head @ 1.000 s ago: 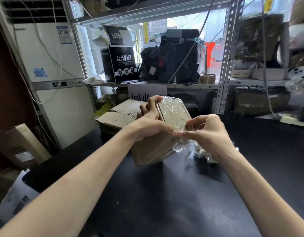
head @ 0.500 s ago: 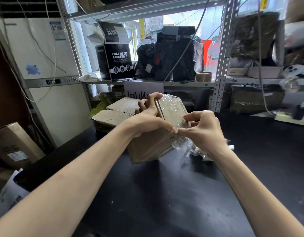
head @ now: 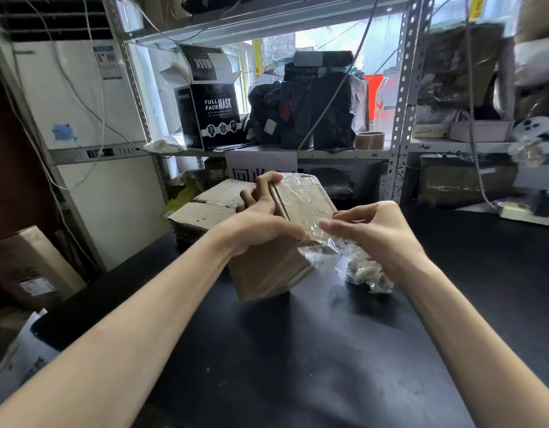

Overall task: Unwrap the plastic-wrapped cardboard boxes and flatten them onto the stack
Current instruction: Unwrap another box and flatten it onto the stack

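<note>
A black worktop [head: 297, 350] fills the near view. Above it, a small cardboard box [head: 267, 270] is held tilted, its low corner close to the surface or just touching it. The left hand [head: 260, 220] grips it, fingers curled over the far top edge and thumb at the near corner. The right hand [head: 372, 230] has its thumb and forefinger drawn close together, apparently pinching the plastic wrap [head: 307, 199] at the box's right edge. The film covers only the upper face.

The box looks light and fairly stiff. The film is thin, slick and stretchy, so a torn edge is probably the best place to hold it.

A crumpled wad of film [head: 365, 270] lies just beside the box. Beyond it sits the stack of flattened cardboard [head: 205, 211], then a metal shelf [head: 402, 118] with a face-mask carton [head: 217, 115] and a tape roll [head: 369, 139].
</note>
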`<state>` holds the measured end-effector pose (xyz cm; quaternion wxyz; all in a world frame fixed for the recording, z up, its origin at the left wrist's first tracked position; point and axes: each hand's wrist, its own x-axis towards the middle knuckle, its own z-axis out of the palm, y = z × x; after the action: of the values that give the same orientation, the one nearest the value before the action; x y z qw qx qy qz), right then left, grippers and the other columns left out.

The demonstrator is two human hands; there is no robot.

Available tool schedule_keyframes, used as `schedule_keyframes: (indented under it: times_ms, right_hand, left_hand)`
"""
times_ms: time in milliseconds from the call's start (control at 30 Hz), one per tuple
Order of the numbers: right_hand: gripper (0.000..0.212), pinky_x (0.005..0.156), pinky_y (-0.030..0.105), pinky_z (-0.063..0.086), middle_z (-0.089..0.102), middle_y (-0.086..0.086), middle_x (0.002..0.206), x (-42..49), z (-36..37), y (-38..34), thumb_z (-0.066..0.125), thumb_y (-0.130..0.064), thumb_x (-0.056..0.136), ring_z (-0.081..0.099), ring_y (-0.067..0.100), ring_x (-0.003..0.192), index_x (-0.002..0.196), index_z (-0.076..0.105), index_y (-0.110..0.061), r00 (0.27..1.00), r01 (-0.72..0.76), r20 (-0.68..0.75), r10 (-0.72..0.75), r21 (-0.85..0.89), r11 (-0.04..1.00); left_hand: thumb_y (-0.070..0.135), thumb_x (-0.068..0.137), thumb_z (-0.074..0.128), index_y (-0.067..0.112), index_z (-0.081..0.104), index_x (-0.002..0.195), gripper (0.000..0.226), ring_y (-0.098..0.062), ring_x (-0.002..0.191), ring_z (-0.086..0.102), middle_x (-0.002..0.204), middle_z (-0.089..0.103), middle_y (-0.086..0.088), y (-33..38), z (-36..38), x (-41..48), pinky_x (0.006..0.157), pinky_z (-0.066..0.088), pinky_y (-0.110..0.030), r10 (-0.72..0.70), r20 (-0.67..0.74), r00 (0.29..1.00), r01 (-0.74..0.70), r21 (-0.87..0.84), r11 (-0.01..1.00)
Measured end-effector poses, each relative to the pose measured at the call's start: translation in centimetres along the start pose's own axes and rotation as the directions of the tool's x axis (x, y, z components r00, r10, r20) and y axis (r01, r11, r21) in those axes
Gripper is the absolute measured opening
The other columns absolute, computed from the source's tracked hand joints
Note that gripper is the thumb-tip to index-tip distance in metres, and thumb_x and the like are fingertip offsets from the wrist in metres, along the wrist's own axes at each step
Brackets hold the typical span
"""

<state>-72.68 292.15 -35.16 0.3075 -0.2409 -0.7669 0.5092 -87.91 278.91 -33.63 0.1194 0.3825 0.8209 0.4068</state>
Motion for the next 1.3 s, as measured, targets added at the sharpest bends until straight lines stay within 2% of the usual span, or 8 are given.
schedule_keyframes:
  times_ms: [167, 333, 467, 567, 667, 900, 1133, 1300]
  right_hand:
    - [0.044, 0.074, 0.039, 0.059, 0.074, 0.006, 0.076, -0.9, 0.6, -0.3, 0.097, -0.036, 0.049, 0.071, 0.018, 0.077, 0.077, 0.074, -0.012, 0.995, 0.078, -0.056, -0.087, -0.144, 0.986]
    - [0.041, 0.065, 0.031, 0.055, 0.073, 0.011, 0.08, -0.5, 0.0, -0.4, 0.098, -0.028, 0.049, 0.066, 0.018, 0.07, 0.078, 0.075, -0.009, 0.996, 0.089, 0.002, -0.09, -0.188, 0.978]
    - [0.043, 0.06, 0.023, 0.054, 0.074, 0.006, 0.077, -0.2, -0.8, 0.1, 0.099, -0.019, 0.046, 0.068, 0.014, 0.069, 0.081, 0.076, -0.01, 1.0, 0.012, 0.016, -0.01, -0.162, 0.987]
    - [0.037, 0.06, 0.029, 0.056, 0.074, 0.01, 0.073, 0.0, -1.4, 0.2, 0.097, -0.012, 0.047, 0.071, 0.021, 0.068, 0.077, 0.076, -0.007, 0.999, 0.0, 0.043, 0.007, -0.147, 0.989]
    - [0.03, 0.055, 0.024, 0.053, 0.074, 0.01, 0.069, -0.3, -2.0, -0.1, 0.096, -0.01, 0.052, 0.072, 0.022, 0.068, 0.075, 0.076, -0.005, 0.998, 0.018, 0.07, -0.007, -0.166, 0.986]
    - [0.017, 0.06, 0.028, 0.054, 0.072, 0.005, 0.067, -1.6, -0.5, -0.4, 0.091, -0.019, 0.063, 0.067, 0.013, 0.065, 0.07, 0.078, -0.01, 0.988, 0.15, 0.026, -0.15, -0.336, 0.93]
    - [0.013, 0.071, 0.033, 0.057, 0.073, 0.004, 0.072, -1.3, -0.2, -0.3, 0.088, -0.02, 0.071, 0.069, 0.014, 0.073, 0.077, 0.08, -0.012, 0.978, 0.208, 0.081, -0.192, -0.417, 0.885]
    - [0.008, 0.07, 0.038, 0.056, 0.068, 0.013, 0.076, -1.6, 0.4, -1.0, 0.08, -0.015, 0.077, 0.065, 0.028, 0.079, 0.075, 0.078, -0.007, 0.964, 0.262, 0.104, -0.246, -0.551, 0.793]
  left_hand:
    - [0.035, 0.07, 0.089, 0.052, 0.02, 0.127, 0.091, -0.024, 0.115, 0.031, 0.111, 0.024, 0.001, 0.2, 0.2, -0.3, 0.088, 0.046, -0.027, 0.034, 0.009, 0.999, -0.034, 0.033, 0.999]
    - [0.042, 0.071, 0.087, 0.058, 0.018, 0.129, 0.092, -0.023, 0.118, 0.027, 0.122, 0.021, 0.001, 0.5, 0.3, -0.5, 0.102, 0.043, -0.036, 0.034, 0.034, 0.999, -0.035, 0.047, 0.998]
    - [0.052, 0.058, 0.088, 0.066, 0.016, 0.123, 0.097, -0.028, 0.122, 0.027, 0.124, 0.018, 0.004, 1.3, 0.6, -0.7, 0.108, 0.043, -0.047, 0.017, 0.097, 0.995, -0.025, 0.082, 0.996]
    - [0.049, 0.067, 0.088, 0.062, 0.014, 0.128, 0.097, -0.028, 0.12, 0.025, 0.125, 0.018, 0.003, 1.8, 1.0, -0.4, 0.109, 0.041, -0.047, 0.018, 0.095, 0.995, -0.034, 0.163, 0.986]
    - [0.048, 0.07, 0.086, 0.06, 0.012, 0.13, 0.096, -0.028, 0.12, 0.023, 0.125, 0.017, 0.002, 2.1, 1.2, -0.3, 0.109, 0.039, -0.044, 0.03, 0.089, 0.996, -0.047, 0.195, 0.98]
    - [0.045, 0.071, 0.087, 0.059, 0.013, 0.13, 0.096, -0.026, 0.12, 0.024, 0.125, 0.017, 0.003, 1.8, 1.0, -0.9, 0.104, 0.039, -0.038, 0.045, 0.064, 0.997, -0.055, 0.164, 0.985]
    - [0.045, 0.069, 0.088, 0.058, 0.014, 0.13, 0.096, -0.027, 0.119, 0.027, 0.122, 0.018, 0.003, 1.4, 0.3, -1.3, 0.107, 0.044, -0.044, 0.023, 0.064, 0.998, -0.032, 0.148, 0.989]
    - [0.046, 0.07, 0.088, 0.057, 0.015, 0.131, 0.096, -0.028, 0.12, 0.025, 0.123, 0.019, 0.0, 1.8, 0.7, -1.0, 0.106, 0.042, -0.041, 0.034, 0.063, 0.997, -0.045, 0.173, 0.984]
